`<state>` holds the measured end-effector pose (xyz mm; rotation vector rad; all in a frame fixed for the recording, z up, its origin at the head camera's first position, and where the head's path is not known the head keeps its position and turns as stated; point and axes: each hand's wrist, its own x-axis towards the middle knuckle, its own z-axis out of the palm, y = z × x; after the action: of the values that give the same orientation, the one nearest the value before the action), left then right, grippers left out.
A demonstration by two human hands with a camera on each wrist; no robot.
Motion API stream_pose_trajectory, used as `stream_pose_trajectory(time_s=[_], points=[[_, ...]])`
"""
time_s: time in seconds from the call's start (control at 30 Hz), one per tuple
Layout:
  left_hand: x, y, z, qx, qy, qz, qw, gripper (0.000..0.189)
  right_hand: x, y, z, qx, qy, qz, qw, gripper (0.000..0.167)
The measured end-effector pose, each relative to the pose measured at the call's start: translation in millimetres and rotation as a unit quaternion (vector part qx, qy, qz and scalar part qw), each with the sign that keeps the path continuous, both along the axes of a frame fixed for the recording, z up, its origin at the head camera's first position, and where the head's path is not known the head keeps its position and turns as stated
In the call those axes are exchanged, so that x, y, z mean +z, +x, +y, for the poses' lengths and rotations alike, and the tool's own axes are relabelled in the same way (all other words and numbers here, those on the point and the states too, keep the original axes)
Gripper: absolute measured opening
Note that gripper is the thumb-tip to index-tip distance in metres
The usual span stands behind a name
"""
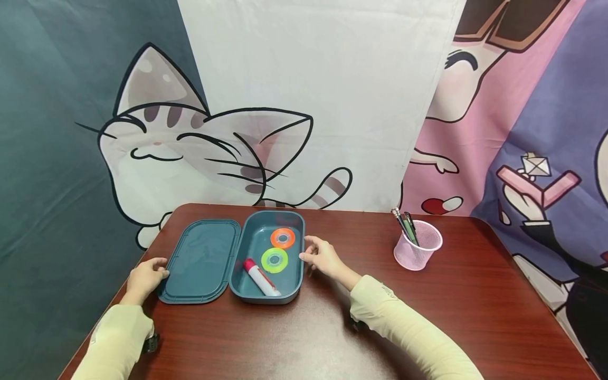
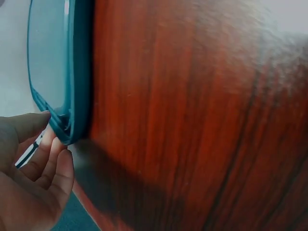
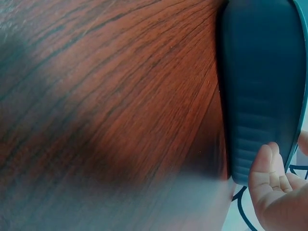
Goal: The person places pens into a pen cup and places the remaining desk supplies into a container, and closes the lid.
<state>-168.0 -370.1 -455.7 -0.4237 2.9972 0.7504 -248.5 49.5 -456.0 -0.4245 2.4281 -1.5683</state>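
Observation:
A blue-green plastic box (image 1: pixel 250 282) stands without its lid at the back left of the table. It holds an orange tape roll (image 1: pixel 288 233), a yellow-green tape roll (image 1: pixel 283 265) and a white glue stick (image 1: pixel 260 277) with a magenta cap. The matching lid (image 1: pixel 201 258) lies against the box's left side. My left hand (image 1: pixel 144 277) pinches the lid's left edge, thumb on top and fingers at its side and underneath. On the box's right side, my right hand (image 1: pixel 325 257) holds the wall, thumb at the rim and fingers (image 3: pixel 263 159) against the ribbed outside.
A pink mesh pen cup (image 1: pixel 412 257) with several pens (image 1: pixel 407 228) stands at the right of the brown wooden table (image 1: pixel 332 338). Behind the table hangs a cloth backdrop (image 1: pixel 323 58) printed with a cartoon cat.

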Motion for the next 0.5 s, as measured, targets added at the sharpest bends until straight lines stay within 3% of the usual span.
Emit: stream_pose_trajectory(time_s=[0.5], points=[[-9.8,-5.0,0.9,0.013,-0.031,-0.008,0.9994,0.037,1.2,0.3,1.8,0.005,0.002,-0.002,1.0,0.052]])
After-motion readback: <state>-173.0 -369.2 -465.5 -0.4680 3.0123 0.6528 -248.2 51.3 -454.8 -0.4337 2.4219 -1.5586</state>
